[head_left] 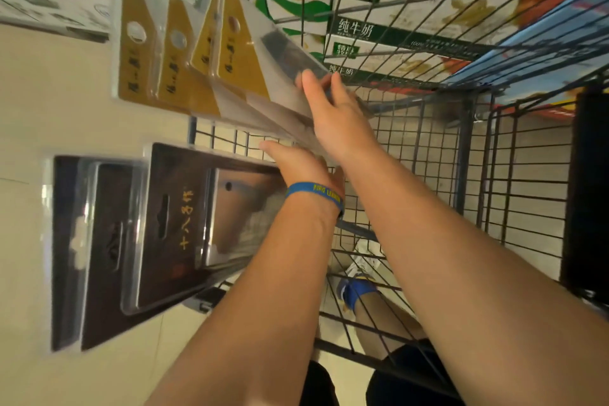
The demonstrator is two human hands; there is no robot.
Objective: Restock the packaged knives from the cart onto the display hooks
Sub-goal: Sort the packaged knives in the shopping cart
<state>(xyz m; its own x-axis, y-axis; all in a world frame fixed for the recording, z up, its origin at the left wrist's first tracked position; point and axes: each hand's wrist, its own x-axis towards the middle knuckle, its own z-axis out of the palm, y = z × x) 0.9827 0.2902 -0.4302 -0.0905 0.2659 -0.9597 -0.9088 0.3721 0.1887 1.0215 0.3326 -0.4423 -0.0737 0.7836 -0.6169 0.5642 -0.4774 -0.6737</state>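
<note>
Over the cart's (428,148) left rim: both stacks stick out above open floor (49,102), with free room to the left. Milk cartons (379,36) crowd the far side. Right hand (336,115) pinches the clear end of the fanned gold packs (211,56), arm stretched out. Left hand (303,171), with wristband (313,191), grips the dark packs (171,224) by their cart-side edge, its fingers mostly hidden. The two stacks sit close, gold beyond dark.

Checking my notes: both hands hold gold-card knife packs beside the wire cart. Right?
Not quite. Only the right hand holds gold-card packs; the left hand holds dark packs. The head view shows it. Both are beside the cart.
</note>
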